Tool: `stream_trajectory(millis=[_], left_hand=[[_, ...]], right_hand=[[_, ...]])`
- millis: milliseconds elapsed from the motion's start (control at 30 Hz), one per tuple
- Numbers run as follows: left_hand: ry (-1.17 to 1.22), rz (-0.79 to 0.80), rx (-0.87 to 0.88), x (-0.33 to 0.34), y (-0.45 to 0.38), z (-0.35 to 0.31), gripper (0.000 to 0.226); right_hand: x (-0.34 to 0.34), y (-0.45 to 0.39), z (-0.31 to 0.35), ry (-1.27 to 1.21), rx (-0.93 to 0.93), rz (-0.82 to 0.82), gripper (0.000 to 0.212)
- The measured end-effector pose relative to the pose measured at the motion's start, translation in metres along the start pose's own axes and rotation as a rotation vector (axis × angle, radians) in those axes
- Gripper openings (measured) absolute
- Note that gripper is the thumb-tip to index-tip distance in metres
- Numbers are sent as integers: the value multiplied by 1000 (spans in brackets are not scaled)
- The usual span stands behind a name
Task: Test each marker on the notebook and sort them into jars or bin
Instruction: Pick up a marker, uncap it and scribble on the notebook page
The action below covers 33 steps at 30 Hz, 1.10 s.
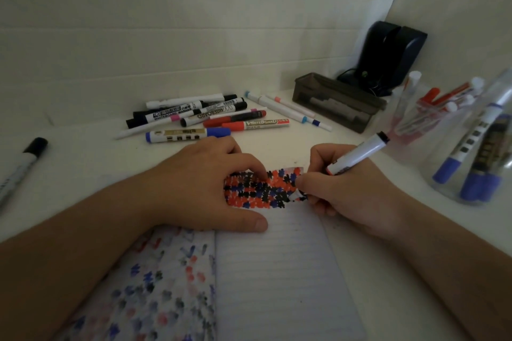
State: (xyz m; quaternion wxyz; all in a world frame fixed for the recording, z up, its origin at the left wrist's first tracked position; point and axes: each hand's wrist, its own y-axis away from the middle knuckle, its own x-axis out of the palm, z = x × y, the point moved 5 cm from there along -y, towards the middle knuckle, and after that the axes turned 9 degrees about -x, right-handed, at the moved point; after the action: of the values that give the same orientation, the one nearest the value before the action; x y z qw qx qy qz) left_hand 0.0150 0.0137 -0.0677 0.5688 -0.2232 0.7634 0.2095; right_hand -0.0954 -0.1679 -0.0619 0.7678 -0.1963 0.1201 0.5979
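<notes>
The right hand (340,196) is clenched around a black marker (357,153), its fingers and thumb curled round the lower barrel. The tip is down on the right-hand page of the open notebook (277,263), at the edge of a dense patch of red, blue and black test marks (260,188). The marker's tail slants up and away to the right of the grip.

Just left of the grip, the left hand (199,188) lies flat on the notebook with fingers relaxed, fingertips on the marked patch and thumb stretched along the page.

Beyond both hands a heap of loose markers (205,116) lies on the white table (83,152). To the right of the grip stand 2 clear jars: 1 with red markers (426,116), 1 nearer with blue markers (471,163). Behind them sits a dark bin (338,99). Far to the left of the grip lies a lone black-capped marker (25,160).
</notes>
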Motion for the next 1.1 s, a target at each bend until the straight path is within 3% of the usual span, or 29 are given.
stream_trajectory(millis=[333,1100], left_hand=[[-11,4,-1,2,-1,0,82],[-4,-6,-6,1,1,-1,84]], right_hand=[[2,0,3,129,-16,-20,28],[1,0,1,75,-28,-8,28]])
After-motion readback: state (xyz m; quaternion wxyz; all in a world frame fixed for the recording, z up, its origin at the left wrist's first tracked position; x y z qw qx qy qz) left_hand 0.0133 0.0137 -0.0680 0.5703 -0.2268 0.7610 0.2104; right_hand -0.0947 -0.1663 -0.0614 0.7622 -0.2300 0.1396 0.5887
